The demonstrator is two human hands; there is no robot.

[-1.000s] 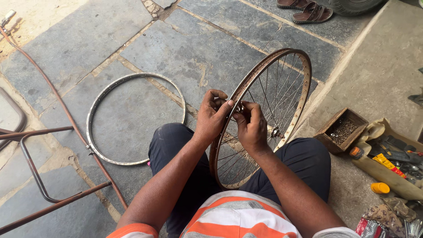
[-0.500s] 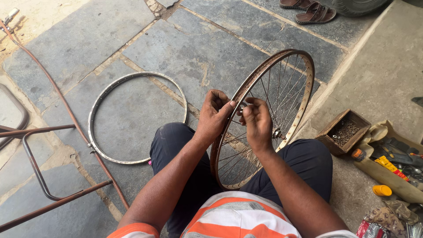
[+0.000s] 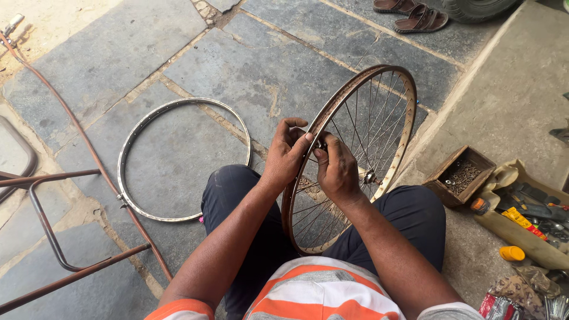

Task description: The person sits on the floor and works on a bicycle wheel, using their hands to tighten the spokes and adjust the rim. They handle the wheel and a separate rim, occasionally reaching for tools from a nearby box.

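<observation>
The spoked bicycle wheel (image 3: 355,160) stands upright between your knees, its rusty rim leaning away from you over the stone floor. Your left hand (image 3: 284,155) is closed around the near part of the rim, thumb on top. Your right hand (image 3: 336,169) sits just beside it, fingers pinched together on a spoke close to the rim. To your left a bare metal rim (image 3: 127,154) lies flat on the slabs, beside a reddish hose (image 3: 89,145). To your right, well apart, sits a small wooden box of nuts (image 3: 459,176), and beyond it tools on a cloth (image 3: 533,207).
</observation>
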